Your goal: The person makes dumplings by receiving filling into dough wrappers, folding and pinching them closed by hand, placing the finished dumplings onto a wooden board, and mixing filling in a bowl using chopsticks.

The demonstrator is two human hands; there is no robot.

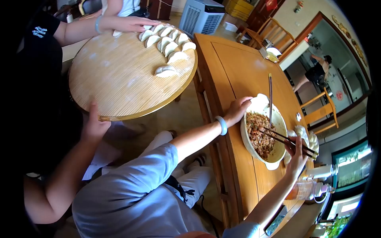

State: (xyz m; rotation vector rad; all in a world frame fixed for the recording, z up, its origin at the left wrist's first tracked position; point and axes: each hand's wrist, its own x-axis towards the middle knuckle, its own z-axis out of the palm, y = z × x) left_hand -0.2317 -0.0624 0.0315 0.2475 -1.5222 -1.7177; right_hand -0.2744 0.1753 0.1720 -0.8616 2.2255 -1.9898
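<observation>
My left hand (238, 111) grips the rim of a white bowl (260, 102) on the wooden table. Inside the bowl is a brown minced filling (258, 137). A pair of dark chopsticks (277, 137) is held in my right hand (297, 156), over the bowl's near right rim, with the tips down in the filling. More dark chopsticks with gold ends (270, 93) stand in the bowl, leaning on its far side; whether one or two, I cannot tell. Several white dough pieces (312, 139) lie beyond the bowl, partly hidden by my right hand and the bowl.
At left, a person's hands (95, 125) hold a round board (115, 75) bearing several dumplings (166, 71). On the wooden table (238, 67) are a bottle (303, 190), a phone (276, 220) and a far container (270, 54). Chairs (321, 109) stand beyond; another person is in the far room.
</observation>
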